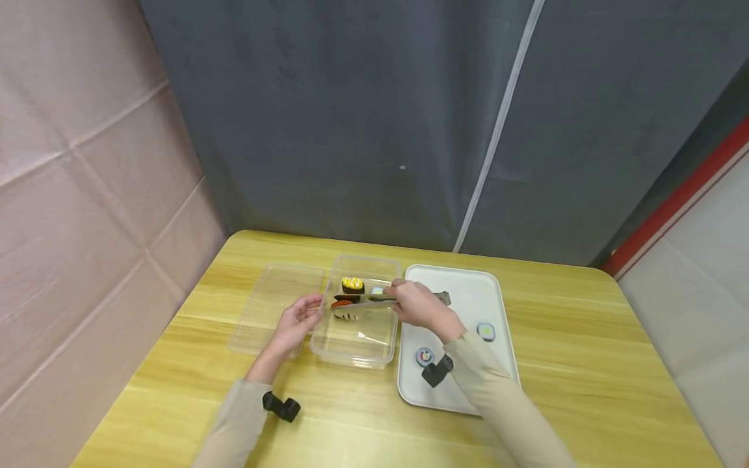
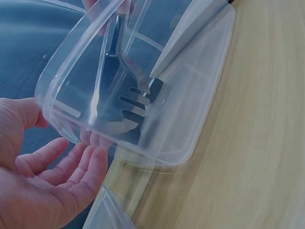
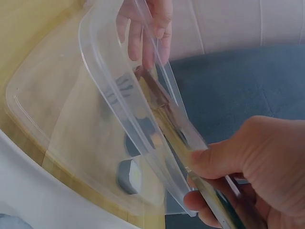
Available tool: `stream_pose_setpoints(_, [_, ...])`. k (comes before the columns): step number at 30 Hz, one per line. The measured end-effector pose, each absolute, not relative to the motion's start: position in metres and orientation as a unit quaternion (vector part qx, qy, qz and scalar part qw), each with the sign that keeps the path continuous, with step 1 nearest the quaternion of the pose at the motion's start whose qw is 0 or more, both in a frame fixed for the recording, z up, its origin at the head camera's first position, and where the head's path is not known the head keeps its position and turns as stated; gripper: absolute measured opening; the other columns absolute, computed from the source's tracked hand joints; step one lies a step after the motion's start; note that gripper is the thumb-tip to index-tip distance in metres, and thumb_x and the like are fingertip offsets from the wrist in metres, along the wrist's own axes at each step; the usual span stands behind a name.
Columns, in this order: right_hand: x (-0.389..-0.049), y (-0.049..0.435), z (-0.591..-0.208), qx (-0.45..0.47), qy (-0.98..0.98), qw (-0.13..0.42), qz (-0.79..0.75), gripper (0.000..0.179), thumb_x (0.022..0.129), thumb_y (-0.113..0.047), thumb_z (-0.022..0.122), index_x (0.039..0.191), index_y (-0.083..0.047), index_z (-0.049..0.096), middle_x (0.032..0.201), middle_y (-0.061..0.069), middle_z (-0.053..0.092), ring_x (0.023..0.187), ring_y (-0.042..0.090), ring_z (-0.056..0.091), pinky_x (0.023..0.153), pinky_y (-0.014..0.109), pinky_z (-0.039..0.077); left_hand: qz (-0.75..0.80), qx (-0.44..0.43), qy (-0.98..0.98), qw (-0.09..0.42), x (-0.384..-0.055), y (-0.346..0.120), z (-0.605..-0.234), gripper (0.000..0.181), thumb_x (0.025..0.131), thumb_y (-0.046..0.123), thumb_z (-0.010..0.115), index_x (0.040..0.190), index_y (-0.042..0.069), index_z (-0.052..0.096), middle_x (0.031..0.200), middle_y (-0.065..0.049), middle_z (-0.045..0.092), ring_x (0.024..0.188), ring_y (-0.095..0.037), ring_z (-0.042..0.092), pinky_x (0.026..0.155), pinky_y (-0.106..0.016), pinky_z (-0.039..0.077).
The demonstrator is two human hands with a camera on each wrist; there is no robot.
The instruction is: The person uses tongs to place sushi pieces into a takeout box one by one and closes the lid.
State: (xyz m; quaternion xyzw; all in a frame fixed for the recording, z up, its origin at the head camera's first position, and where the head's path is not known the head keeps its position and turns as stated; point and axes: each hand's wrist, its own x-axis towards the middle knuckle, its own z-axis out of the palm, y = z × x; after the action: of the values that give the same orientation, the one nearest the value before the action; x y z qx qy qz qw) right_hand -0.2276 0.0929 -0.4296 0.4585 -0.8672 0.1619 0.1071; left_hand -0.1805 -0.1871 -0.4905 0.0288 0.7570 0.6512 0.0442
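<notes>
My right hand (image 1: 417, 303) grips metal tongs (image 3: 176, 129), which reach into a clear plastic container (image 1: 351, 359). Their slotted ends stand apart, one on each side of a red-topped toy sushi piece (image 1: 341, 303); whether they touch it I cannot tell. Behind it in the container sits a yellow-topped sushi piece (image 1: 353, 284). A pale sushi roll (image 3: 135, 177) lies near the container's right wall, partly hidden by my right hand in the head view. My left hand (image 1: 297, 324) touches the container's left side from outside, fingers loosely bent (image 2: 78, 167).
A white tray (image 1: 503, 364) stands right of the container, bearing a green-centred sushi roll (image 1: 486, 331) and a round roll (image 1: 424, 356) partly near my right wrist camera. A clear lid (image 1: 275, 296) lies flat at the left. A grey curtain (image 1: 351, 130) hangs behind the table.
</notes>
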Motion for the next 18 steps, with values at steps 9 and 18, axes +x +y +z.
stream_pose_setpoints(9, [-0.221, 0.085, -0.421, 0.423, -0.897, 0.069, 0.109, 0.015, 0.069, 0.008, 0.056, 0.079, -0.004, 0.058, 0.072, 0.008, 0.054, 0.055, 0.016, 0.046, 0.046, 0.032, 0.041, 0.671, 0.033, 0.738, 0.060, -0.179, -0.185, -0.483, 0.041, 0.093, 0.000, 0.053, 0.132, -0.007, 0.043, 0.130, -0.028, 0.048, 0.115, -0.041, 0.048, 0.090, -0.030, 0.047])
stream_pose_setpoints(18, [-0.221, 0.082, -0.414, 0.420, -0.900, 0.044, 0.104, 0.012, 0.072, 0.008, 0.054, 0.078, -0.001, 0.059, 0.070, 0.008, 0.051, 0.054, 0.014, 0.037, 0.045, 0.030, 0.036, 0.669, 0.031, 0.740, 0.068, -0.176, -0.184, -0.477, 0.042, 0.093, 0.000, 0.052, 0.133, -0.007, 0.042, 0.129, -0.030, 0.047, 0.115, -0.042, 0.047, 0.093, -0.038, 0.046])
